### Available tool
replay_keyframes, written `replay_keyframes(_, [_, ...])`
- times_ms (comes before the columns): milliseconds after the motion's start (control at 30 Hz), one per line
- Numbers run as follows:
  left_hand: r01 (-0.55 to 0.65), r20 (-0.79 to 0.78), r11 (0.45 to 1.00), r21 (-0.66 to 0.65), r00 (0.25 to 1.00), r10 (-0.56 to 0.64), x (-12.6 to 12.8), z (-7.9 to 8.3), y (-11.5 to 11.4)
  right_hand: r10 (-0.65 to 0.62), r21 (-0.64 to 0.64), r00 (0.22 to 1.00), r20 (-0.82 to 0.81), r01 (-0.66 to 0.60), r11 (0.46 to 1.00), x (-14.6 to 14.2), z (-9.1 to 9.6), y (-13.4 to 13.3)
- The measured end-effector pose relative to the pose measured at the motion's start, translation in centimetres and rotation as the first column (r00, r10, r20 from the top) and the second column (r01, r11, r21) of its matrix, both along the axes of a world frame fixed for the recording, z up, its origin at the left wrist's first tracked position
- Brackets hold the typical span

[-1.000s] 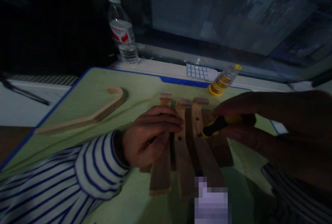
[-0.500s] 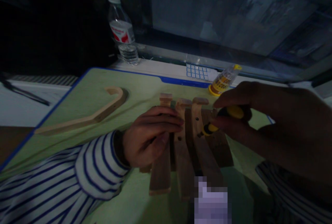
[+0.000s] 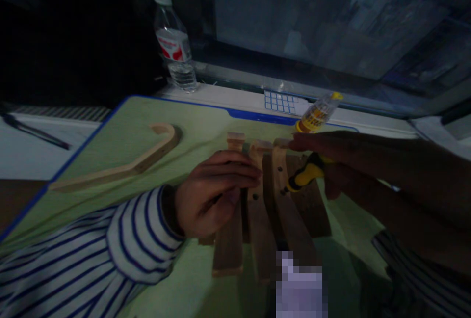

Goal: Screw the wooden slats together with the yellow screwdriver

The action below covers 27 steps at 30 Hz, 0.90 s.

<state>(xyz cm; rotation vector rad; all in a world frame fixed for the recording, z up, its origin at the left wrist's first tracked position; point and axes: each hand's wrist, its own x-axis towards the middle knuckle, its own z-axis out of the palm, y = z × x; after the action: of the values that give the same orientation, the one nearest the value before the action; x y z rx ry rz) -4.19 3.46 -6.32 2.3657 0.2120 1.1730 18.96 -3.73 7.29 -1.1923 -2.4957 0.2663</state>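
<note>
Three pale wooden hook pieces lie side by side across a dark wooden board [image 3: 316, 212]. My left hand [image 3: 211, 195] is closed over the left hook piece [image 3: 228, 256], its fingertips reaching the middle hook piece [image 3: 262, 244]. A dark screw or hole shows in the middle piece. My right hand [image 3: 371, 175] has a yellow and black screwdriver [image 3: 307, 175] between thumb and fingers, the fingers fairly straight. The screwdriver tilts, its tip down at the lower hole of the right hook piece [image 3: 292, 220]. Shadow darkens much of my right hand.
A loose wooden hook [image 3: 136, 166] lies at the left of the green blue-edged table [image 3: 198, 121]. On the sill stand a water bottle [image 3: 172, 45] and a blue-white grid sheet [image 3: 279, 102]. A clear yellow-capped bottle [image 3: 318, 113] is behind the board. A blurred patch hides the lower middle.
My right hand has turned and its fingers have straightened along the screwdriver, showing more of the handle. The screwdriver's tip stays at the same spot. My left hand has not visibly moved.
</note>
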Motion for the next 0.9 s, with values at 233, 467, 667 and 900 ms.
replay_keyframes(233, [-0.008, 0.002, 1.000, -0.001, 1.000, 0.008, 0.15, 0.15, 0.02, -0.116, 0.009, 0.986, 0.118, 0.115, 0.993, 0.16, -0.08, -0.02])
replay_keyframes(467, [0.000, 0.007, 1.000, -0.010, 1.000, 0.000, 0.07, -0.04, 0.02, -0.104, -0.030, 0.993, 0.057, 0.106, 0.994, -0.23, 0.36, -0.06])
replay_keyframes(667, [0.000, 0.002, 1.000, -0.007, 1.000, 0.000, 0.04, -0.01, 0.06, -0.068, -0.057, 0.997, 0.020, 0.069, 0.996, -0.44, 0.49, 0.21])
replay_keyframes(900, [-0.011, -0.013, 1.000, -0.006, 1.000, 0.010, 0.04, 0.22, -0.05, -0.106, -0.044, 0.993, 0.044, 0.108, 0.993, -0.60, 0.40, 0.45])
